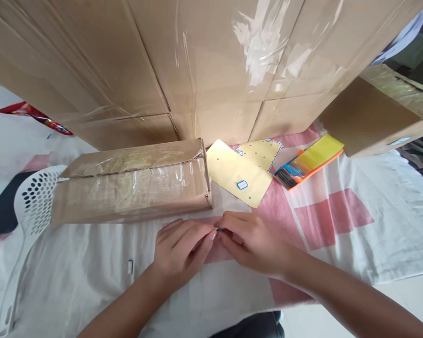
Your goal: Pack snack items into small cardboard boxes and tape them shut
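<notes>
In the middle of the head view my left hand (pixel 183 251) and my right hand (pixel 250 239) meet fingertip to fingertip. Both are closed in a pinch around a tiny dark sliver (pixel 218 229), mostly hidden by the fingers and too small to name. Just beyond the right hand lies a pale yellow card (pixel 229 169) with a small blue-edged white piece (pixel 242 185) on it. Under its far side shows another yellow sheet (pixel 262 152) with a blue patterned edge. A small white-and-dark piece (pixel 130 266) rests on the cloth, left of my left hand.
A long taped cardboard box (pixel 134 188) lies beyond my left hand, with a white perforated racket (pixel 38 197) at its left. Large cartons (pixel 211 70) wall off the back. An orange-and-yellow packet (pixel 310 162) and another carton (pixel 370 112) are at right, on patterned cloth (pixel 402 225).
</notes>
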Demonstrator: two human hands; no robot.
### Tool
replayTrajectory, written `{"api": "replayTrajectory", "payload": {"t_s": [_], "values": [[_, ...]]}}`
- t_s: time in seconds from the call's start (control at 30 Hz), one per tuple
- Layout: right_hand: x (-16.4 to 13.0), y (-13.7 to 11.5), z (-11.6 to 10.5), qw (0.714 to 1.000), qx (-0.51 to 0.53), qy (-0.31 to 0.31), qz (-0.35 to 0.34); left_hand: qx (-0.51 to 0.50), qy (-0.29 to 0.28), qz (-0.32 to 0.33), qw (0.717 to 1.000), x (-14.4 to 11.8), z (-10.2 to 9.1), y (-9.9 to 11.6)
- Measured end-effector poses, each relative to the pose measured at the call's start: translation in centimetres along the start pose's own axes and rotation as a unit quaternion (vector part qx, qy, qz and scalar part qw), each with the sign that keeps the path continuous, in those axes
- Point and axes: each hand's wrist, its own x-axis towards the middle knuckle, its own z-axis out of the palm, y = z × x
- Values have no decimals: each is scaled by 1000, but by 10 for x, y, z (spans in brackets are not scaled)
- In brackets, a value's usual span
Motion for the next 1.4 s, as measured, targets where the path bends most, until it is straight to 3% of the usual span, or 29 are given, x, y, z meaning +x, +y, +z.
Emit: {"api": "replayTrajectory", "payload": {"t_s": [0.13, 0.37, 0.5, 0.6, 0.67, 0.73, 0.83, 0.93, 1.0, 1.1, 1.17, 1.3, 1.4], "values": [[2, 4, 0, 996, 35, 76, 29, 7, 15, -27, 999, -1, 1, 1], [3, 7, -5, 999, -28, 0, -18, 37, -10, 10, 999, -7, 7, -1], [2, 8, 2, 995, 84, 49, 35, 14, 26, -15, 999, -7, 10, 2], [2, 12, 5, 977, 198, 48, 69, -9, 54, -42, 998, -8, 12, 2], [5, 17, 2, 973, 214, 60, 69, -7, 55, -49, 997, -9, 12, 0], [12, 23, -7, 982, 163, 87, 40, 8, 55, -43, 998, -11, 13, -3], [28, 33, -28, 995, -14, 88, -36, 34, 76, -8, 997, -12, 13, -5], [49, 37, -46, 974, -207, 27, -92, 45, 86, 25, 995, -11, 10, -5], [61, 36, -51, 955, -277, 3, -105, 84, 111, 61, 988, -10, 4, -8], [70, 34, -47, 944, -313, 6, -105, 213, 237, 137, 938, -9, -12, -19], [72, 34, -42, 943, -319, 9, -97, 282, 285, 130, 907, -6, -24, -29], [72, 38, -35, 953, -293, 25, -72, 301, 260, 28, 917, -2, -33, -40], [74, 43, -30, 970, -232, 74, -6, 286, 228, -16, 931, -2, -29, -41]]}}
